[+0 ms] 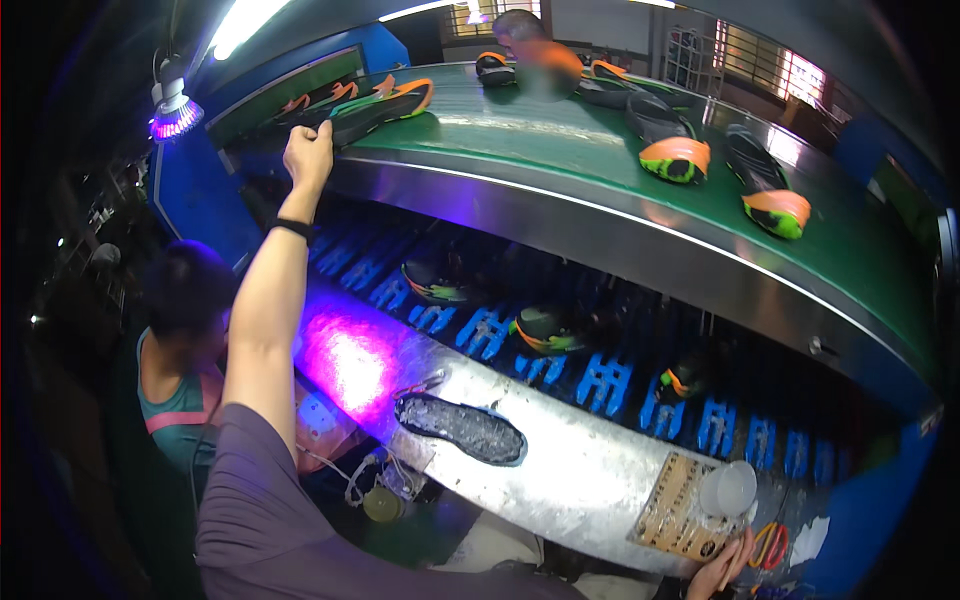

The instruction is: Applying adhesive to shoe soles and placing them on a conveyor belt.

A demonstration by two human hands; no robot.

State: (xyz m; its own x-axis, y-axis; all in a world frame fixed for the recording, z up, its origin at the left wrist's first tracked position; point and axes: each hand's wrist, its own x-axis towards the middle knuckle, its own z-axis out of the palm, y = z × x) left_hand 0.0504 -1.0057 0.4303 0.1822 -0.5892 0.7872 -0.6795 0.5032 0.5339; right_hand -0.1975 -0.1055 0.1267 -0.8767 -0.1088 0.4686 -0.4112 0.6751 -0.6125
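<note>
Left hand (308,150) fingers grip a black-and-orange shoe (385,108) on the green conveyor (560,150); right hand (722,570) fingers, spread narrow, lie below it.

Single head view; looks down and forward over metal workbench (560,480) toward green conveyor (600,160); close, wide fisheye

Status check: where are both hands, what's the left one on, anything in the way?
Left hand raised to upper green belt, gripping a black shoe sole at its edge. Right hand low by the perforated board. Nothing blocking the sole.
</note>
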